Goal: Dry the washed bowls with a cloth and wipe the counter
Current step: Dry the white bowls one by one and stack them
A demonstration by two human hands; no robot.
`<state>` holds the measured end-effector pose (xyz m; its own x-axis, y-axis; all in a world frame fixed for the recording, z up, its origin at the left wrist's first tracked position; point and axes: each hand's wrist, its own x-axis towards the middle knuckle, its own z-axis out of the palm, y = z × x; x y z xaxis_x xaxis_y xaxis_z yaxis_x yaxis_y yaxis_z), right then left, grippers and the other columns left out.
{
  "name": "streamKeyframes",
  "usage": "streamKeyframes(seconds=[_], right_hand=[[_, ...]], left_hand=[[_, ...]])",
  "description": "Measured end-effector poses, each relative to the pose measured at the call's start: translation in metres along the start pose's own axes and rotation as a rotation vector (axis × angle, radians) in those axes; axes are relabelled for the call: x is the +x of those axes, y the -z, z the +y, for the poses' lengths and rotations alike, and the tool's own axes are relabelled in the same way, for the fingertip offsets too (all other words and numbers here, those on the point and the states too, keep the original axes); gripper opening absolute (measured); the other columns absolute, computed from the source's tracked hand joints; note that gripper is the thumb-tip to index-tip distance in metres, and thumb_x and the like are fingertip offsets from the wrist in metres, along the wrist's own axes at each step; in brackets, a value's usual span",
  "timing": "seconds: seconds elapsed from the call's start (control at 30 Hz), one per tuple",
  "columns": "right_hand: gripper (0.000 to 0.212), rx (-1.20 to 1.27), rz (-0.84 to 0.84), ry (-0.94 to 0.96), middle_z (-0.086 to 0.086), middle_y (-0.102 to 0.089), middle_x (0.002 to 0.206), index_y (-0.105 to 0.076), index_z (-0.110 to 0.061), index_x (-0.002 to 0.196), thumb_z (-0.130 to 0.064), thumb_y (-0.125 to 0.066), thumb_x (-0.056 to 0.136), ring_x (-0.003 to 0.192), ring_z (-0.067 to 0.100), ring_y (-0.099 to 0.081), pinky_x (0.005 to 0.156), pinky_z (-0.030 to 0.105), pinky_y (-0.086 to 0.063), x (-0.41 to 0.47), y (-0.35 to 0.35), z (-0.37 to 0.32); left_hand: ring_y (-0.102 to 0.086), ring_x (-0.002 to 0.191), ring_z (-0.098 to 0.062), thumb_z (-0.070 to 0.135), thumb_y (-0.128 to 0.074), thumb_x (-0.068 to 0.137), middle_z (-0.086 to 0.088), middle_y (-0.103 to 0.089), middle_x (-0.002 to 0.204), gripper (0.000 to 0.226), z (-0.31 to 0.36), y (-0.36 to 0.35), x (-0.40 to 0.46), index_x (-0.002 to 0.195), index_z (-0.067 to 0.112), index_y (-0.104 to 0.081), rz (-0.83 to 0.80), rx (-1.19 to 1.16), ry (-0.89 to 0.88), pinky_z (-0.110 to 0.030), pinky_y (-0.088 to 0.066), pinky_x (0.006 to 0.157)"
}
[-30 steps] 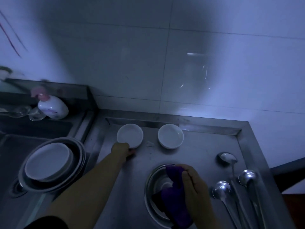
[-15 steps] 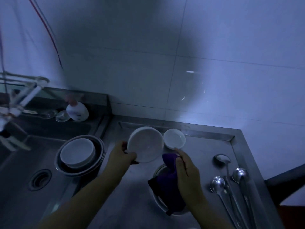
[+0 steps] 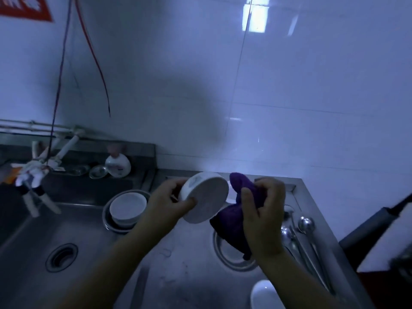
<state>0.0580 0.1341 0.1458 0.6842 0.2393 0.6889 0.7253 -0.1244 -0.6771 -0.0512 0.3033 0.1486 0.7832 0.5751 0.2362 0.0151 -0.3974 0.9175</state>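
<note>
My left hand [image 3: 168, 202] holds a small white bowl [image 3: 206, 197] in the air above the steel counter [image 3: 185, 270], tilted with its mouth turned toward me and to the right. My right hand [image 3: 262, 208] grips a bunched purple cloth [image 3: 234, 219] right beside the bowl's rim. Below the cloth a metal bowl [image 3: 229, 257] rests on the counter. Another white bowl [image 3: 263, 295] shows at the bottom edge, and a second small white bowl behind my hands is mostly hidden.
White bowls stacked in a metal basin [image 3: 127, 208] sit at the sink's right edge. The sink [image 3: 29, 241] with its drain [image 3: 61, 257] lies left, under a tap [image 3: 38, 170]. Several metal ladles [image 3: 305, 237] lie along the counter's right side. A soap bottle [image 3: 117, 165] stands at the back.
My left hand lifted the small white bowl off the counter and raised it higher. My right hand brought the purple cloth up out of the metal bowl to the bowl's rim.
</note>
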Motion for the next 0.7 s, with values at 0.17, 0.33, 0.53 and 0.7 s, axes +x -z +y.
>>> streamKeyframes(seconds=[0.17,0.33,0.53,0.7], right_hand=[[0.027,-0.138,-0.069,0.294,0.007,-0.043,0.108,-0.056,-0.007,0.095,-0.033,-0.057,0.09,0.098,0.009,-0.048,0.085,0.012,-0.044,-0.017,-0.013,-0.045],[0.02,-0.229,-0.228,0.276,0.017,-0.062,0.097,-0.067,0.001,0.098,-0.015,-0.059,0.091,0.086,0.027,-0.062,0.076,0.04,-0.054,-0.037,-0.03,-0.069],[0.038,-0.312,-0.349,0.473,0.006,-0.061,0.127,-0.059,-0.01,0.126,-0.021,-0.053,0.091,0.12,0.019,-0.054,0.107,0.039,-0.034,-0.063,-0.022,-0.068],[0.026,-0.528,-0.396,0.9,0.01,-0.069,0.109,-0.07,-0.013,0.11,-0.025,-0.063,0.089,0.106,0.028,-0.063,0.101,0.045,-0.042,-0.043,0.0,-0.034]], left_hand=[[-0.059,0.07,-0.001,0.055,-0.051,0.071,0.008,-0.061,0.082,0.024,0.023,0.001,-0.012,0.085,0.037,-0.055,0.077,-0.051,-0.037,-0.024,-0.048,0.057],[-0.054,0.064,0.0,0.059,-0.041,0.073,0.01,-0.056,0.073,0.035,0.039,-0.003,-0.026,0.084,0.028,-0.054,0.154,0.07,-0.107,-0.018,-0.036,0.053],[-0.055,0.067,-0.017,0.044,-0.041,0.079,0.0,-0.057,0.074,0.027,0.045,0.004,-0.035,0.082,0.021,-0.054,0.1,-0.103,-0.024,-0.034,-0.044,0.058],[-0.05,0.065,-0.02,0.03,-0.037,0.078,-0.003,-0.055,0.072,0.031,0.05,0.015,-0.043,0.086,0.008,-0.057,-0.001,0.054,-0.099,-0.03,-0.037,0.054]])
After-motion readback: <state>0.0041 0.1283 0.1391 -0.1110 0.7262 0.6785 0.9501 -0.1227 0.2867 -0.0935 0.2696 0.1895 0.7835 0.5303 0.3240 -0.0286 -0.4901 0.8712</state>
